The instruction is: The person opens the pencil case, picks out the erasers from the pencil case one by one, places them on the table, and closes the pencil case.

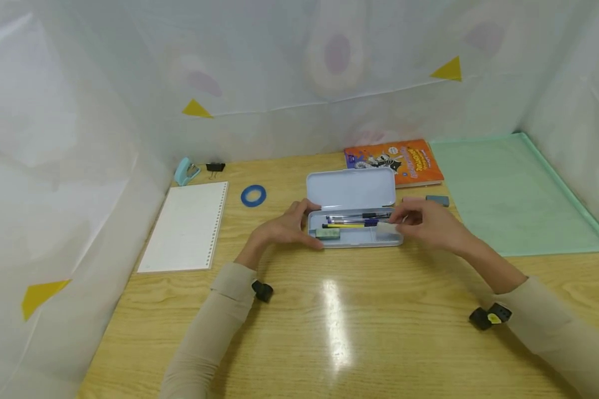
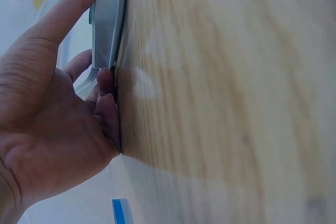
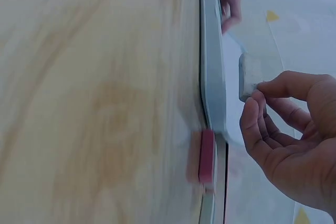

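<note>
Right hand (image 1: pixel 429 221) pinches white eraser (image 1: pixel 386 227) just above right end of open pencil case (image 1: pixel 354 235); left hand (image 1: pixel 284 227) grips case's left end; case long axis left-right

Open light-blue plastic pencil case (image 1: pixel 351 213) sits mid-desk on the wooden desk (image 1: pixel 329 310), lid lying behind the tray. In the tray: several pens (image 1: pixel 356 220) along the back, a green rectangular eraser (image 1: pixel 328 234) before them at the left. Left hand (image 1: pixel 284 226) at the case's left end; right hand (image 1: pixel 429 221) at its right end, pinching a small whitish block (image 1: pixel 386 227) over the tray.

Left of the case: blue tape ring (image 1: pixel 253 195), then white spiral-bound notepad (image 1: pixel 187 226) near the left edge. Back-left corner: pale-blue stapler (image 1: pixel 186 170), black binder clip (image 1: pixel 215 167) just right of it. Behind the case, to the right: orange illustrated book (image 1: pixel 394 160). Right edge: mint-green translucent mat (image 1: pixel 514 194). A small grey-blue block (image 1: pixel 437 200) lies between case and mat.
</note>
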A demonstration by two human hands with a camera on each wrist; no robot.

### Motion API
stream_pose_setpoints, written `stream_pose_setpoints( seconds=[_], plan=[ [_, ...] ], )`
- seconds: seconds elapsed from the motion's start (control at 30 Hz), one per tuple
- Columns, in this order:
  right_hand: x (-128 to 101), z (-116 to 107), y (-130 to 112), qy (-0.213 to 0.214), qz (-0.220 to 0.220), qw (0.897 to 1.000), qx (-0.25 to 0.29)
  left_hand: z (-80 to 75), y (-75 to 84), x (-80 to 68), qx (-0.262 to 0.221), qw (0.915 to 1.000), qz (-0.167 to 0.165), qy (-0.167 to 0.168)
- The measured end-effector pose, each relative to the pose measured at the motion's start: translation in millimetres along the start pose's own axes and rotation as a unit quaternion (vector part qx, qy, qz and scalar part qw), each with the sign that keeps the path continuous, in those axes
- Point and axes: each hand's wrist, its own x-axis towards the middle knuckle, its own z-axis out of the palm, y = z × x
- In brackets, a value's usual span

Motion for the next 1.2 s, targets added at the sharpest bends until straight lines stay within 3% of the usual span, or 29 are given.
stream_pose_setpoints(
  seconds=[0.27,0.47,0.8,1.2],
  plan=[
    [-27.2,-42.1,25.8,0.003,0.044,0.998,-0.037,0.6,-0.8,0.3,0.003,1.0,-0.001,0.0],
    [-43.9,-59.9,43.5,-0.023,0.08,0.995,-0.046,1.8,-1.1,0.3,0.0,1.0,-0.005,-0.001],
    [-53.4,-65.3,61.5,-0.045,0.077,0.995,-0.044,0.2,1.5,-0.1,0.001,1.0,-0.005,0.001],
    [-47.4,-69.2,58.6,-0.008,0.06,0.998,-0.015,0.4,0.9,0.3,0.006,0.9999,-0.008,0.002]
  ],
)
